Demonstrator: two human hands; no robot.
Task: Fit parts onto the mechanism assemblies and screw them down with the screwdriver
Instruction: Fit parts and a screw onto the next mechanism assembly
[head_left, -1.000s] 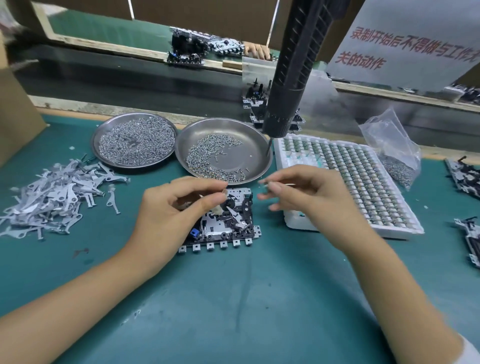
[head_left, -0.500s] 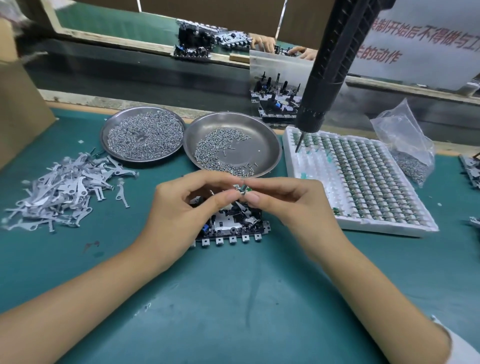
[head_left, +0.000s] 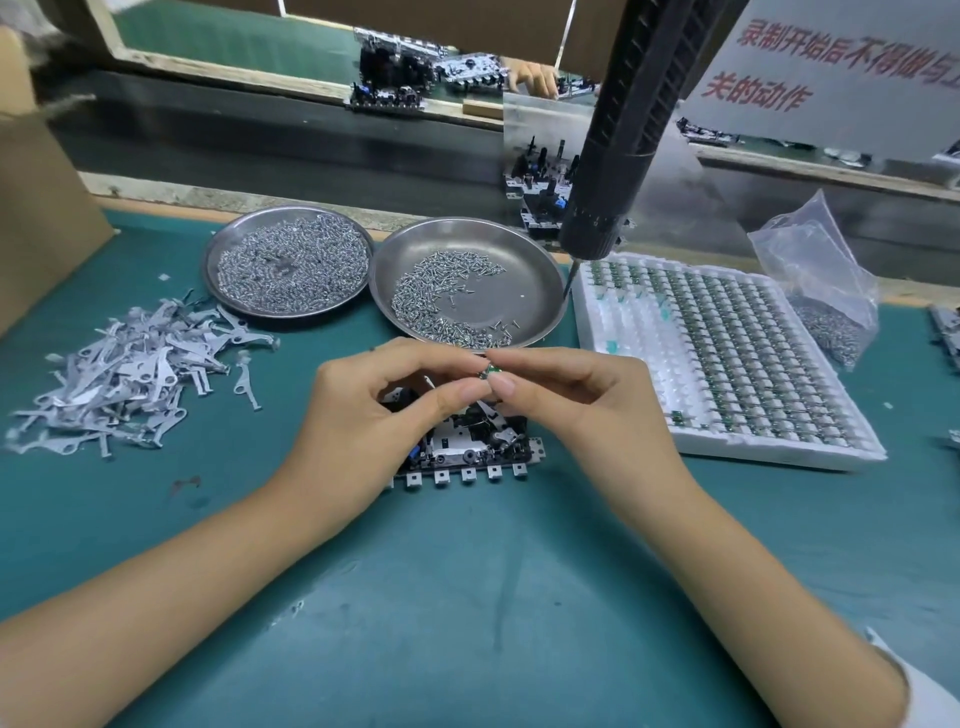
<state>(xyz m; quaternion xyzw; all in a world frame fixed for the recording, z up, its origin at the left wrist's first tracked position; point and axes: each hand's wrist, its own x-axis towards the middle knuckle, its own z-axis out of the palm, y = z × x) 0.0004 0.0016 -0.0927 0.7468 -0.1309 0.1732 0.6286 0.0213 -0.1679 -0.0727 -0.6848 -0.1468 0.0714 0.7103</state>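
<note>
Green matting covers the bench, and the mechanism assembly (head_left: 467, 441) sits at its middle. Just above the assembly, the left hand (head_left: 374, 415) and right hand (head_left: 576, 400) meet fingertip to fingertip, both pinching one small green part (head_left: 491, 370). By my reading the part is not yet seated and no screw is driven: the screwdriver (head_left: 623, 135) hangs unheld behind the assembly, beside the screw dish (head_left: 540, 291) and parts tray (head_left: 623, 332).

Left hand (head_left: 363, 415) and right hand (head_left: 576, 400) pinch a small green part (head_left: 491, 370) above the mechanism assembly (head_left: 467, 447) mid-desk.
</note>
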